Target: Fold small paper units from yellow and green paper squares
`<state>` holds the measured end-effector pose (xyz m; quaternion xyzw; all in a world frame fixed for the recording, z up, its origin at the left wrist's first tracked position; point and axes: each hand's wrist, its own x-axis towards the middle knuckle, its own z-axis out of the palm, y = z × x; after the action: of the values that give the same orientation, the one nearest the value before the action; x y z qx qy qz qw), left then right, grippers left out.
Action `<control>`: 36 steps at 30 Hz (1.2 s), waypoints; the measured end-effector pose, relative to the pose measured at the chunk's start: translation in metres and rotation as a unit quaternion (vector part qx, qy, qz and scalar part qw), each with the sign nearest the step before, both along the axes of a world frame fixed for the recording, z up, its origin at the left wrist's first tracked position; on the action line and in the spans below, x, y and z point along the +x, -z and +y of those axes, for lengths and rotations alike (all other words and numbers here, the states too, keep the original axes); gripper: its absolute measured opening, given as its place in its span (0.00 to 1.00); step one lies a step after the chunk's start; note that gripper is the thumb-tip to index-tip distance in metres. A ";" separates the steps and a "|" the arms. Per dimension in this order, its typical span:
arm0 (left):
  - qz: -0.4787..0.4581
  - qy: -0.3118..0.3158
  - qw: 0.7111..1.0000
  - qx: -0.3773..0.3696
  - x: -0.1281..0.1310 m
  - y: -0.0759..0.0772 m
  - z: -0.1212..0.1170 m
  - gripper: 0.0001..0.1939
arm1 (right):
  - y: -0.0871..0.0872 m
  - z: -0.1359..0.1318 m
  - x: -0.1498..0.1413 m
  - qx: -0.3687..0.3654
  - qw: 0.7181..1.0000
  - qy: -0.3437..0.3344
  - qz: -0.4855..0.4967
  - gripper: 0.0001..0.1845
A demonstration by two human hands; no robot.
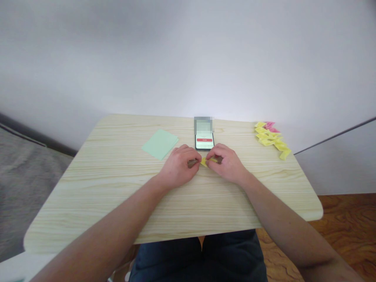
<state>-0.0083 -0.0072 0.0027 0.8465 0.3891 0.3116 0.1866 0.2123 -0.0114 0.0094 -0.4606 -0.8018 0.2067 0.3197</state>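
Note:
Between my two hands, just in front of the phone, is a small piece of folded yellow paper [203,162]. My left hand [182,164] pinches its left end between thumb and fingertips. From the other side, the thumb and index finger of my right hand [225,162] close on it too. Part of the paper is hidden by the fingers, so its full shape does not show. Both hands are low over the wooden table [199,207], a little behind its middle.
A phone [205,141] with a lit screen lies beyond my hands. Light green paper sheets [160,144] lie to the left. Several folded yellow paper pieces [267,138] and pink folded paper [272,127] sit at the right back. A white wall [188,58] borders the table's far edge.

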 end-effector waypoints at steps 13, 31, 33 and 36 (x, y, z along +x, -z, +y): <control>-0.011 0.009 1.000 -0.007 0.000 0.003 0.002 0.08 | -0.007 -0.002 0.002 0.043 0.996 0.010 -0.079 0.04; 0.003 0.011 1.000 0.023 0.000 0.001 0.002 0.14 | -0.015 0.004 0.209 0.112 0.960 0.216 -0.138 0.05; 0.011 0.011 1.000 0.024 0.001 -0.001 0.001 0.14 | -0.012 0.009 0.227 0.117 0.958 0.211 -0.158 0.05; 0.018 0.009 1.000 0.024 0.001 -0.003 0.000 0.13 | -0.010 0.014 0.241 0.115 0.959 0.197 -0.168 0.05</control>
<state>-0.0073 -0.0070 0.0056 0.8598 0.3770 0.3039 0.1620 0.4535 0.0029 0.0189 -0.5978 -0.7556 -0.0347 0.2655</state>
